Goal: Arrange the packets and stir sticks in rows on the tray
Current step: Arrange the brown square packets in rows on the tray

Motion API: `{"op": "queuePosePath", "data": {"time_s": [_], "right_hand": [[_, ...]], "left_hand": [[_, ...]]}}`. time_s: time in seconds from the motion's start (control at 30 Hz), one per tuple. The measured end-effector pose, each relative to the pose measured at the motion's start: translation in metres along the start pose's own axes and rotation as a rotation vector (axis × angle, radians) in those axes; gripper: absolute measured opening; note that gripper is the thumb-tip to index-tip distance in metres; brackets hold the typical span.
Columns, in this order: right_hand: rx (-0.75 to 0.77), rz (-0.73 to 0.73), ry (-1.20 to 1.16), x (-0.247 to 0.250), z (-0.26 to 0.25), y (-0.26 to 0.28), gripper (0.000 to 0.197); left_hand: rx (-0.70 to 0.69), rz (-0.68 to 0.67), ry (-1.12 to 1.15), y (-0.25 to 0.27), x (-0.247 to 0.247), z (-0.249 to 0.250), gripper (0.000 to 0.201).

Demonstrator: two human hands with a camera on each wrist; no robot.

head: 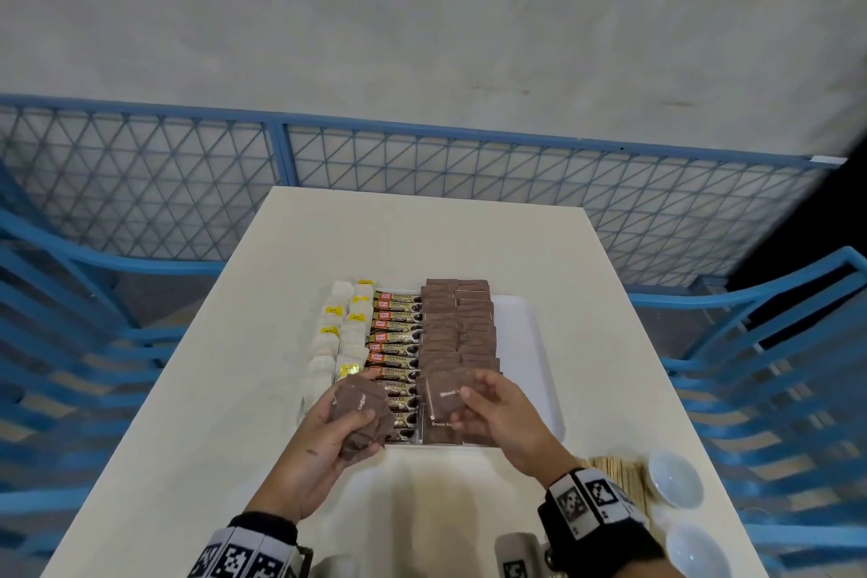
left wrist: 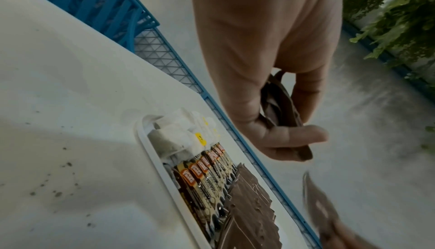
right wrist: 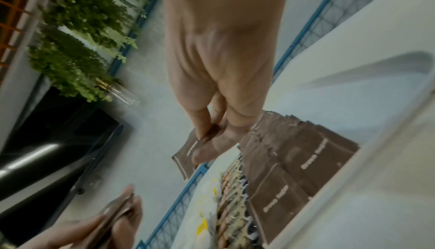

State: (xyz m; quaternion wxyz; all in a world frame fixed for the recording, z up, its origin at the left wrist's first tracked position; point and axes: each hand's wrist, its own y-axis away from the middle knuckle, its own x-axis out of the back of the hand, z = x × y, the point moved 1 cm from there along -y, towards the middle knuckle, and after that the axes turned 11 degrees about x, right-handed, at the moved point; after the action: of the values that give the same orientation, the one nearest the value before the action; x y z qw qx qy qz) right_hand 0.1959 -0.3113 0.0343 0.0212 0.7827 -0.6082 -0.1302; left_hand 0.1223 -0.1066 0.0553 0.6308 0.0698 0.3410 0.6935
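Note:
A white tray [head: 525, 324] on the table holds rows of white tea bags [head: 338, 333], coffee granule sachets [head: 396, 338] and brown sugar packets [head: 457, 329]. My left hand [head: 328, 432] grips a stack of brown sugar packets [head: 361, 418] just above the tray's near left corner; the stack [left wrist: 280, 104] shows between its fingers [left wrist: 303, 133]. My right hand [head: 492, 413] pinches a single brown sugar packet [head: 445, 394] above the near end of the sugar rows, and the packet [right wrist: 188, 156] sticks out below its fingertips [right wrist: 204, 152]. Wooden stir sticks [head: 614, 474] lie near my right wrist.
Two white bowls [head: 675, 479] [head: 699, 549] stand at the table's near right corner. The right strip of the tray is bare. Blue chairs [head: 769, 366] flank the table on both sides, and a blue mesh fence [head: 422, 164] runs behind it.

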Motion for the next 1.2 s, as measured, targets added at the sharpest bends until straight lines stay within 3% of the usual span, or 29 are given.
{"op": "queuePosePath", "data": {"time_s": [0.1, 0.27, 0.47, 0.57, 0.67, 1.03, 1.1, 1.2], "right_hand": [[-0.041, 0.06, 0.124, 0.009, 0.013, 0.0, 0.008], [0.06, -0.021, 0.709, 0.012, 0.034, -0.004, 0.014], [0.167, -0.108, 1.059, 0.007, 0.042, -0.013, 0.017], [0.263, -0.163, 1.222, 0.006, 0.046, -0.016, 0.034], [0.323, -0.211, 1.325, 0.003, 0.049, -0.015, 0.039], [0.382, -0.211, 1.392, -0.01, 0.045, -0.017, 0.04], [0.407, -0.16, 1.241, -0.017, 0.038, -0.015, 0.031], [0.354, -0.138, 0.824, -0.033, 0.019, -0.01, 0.021]], "left_hand": [[0.002, 0.02, 0.01, 0.001, 0.005, -0.002, 0.036], [0.016, 0.045, 0.015, 0.002, 0.008, -0.007, 0.035], [0.018, 0.062, 0.01, 0.002, 0.013, -0.01, 0.036], [0.018, 0.059, 0.002, 0.001, 0.014, -0.012, 0.034], [0.028, 0.056, 0.004, 0.001, 0.014, -0.014, 0.034], [0.023, -0.027, 0.037, 0.001, 0.01, -0.012, 0.04], [0.024, -0.031, 0.024, 0.0, 0.008, -0.013, 0.04], [0.025, -0.027, -0.006, -0.002, 0.005, -0.013, 0.051]]}}
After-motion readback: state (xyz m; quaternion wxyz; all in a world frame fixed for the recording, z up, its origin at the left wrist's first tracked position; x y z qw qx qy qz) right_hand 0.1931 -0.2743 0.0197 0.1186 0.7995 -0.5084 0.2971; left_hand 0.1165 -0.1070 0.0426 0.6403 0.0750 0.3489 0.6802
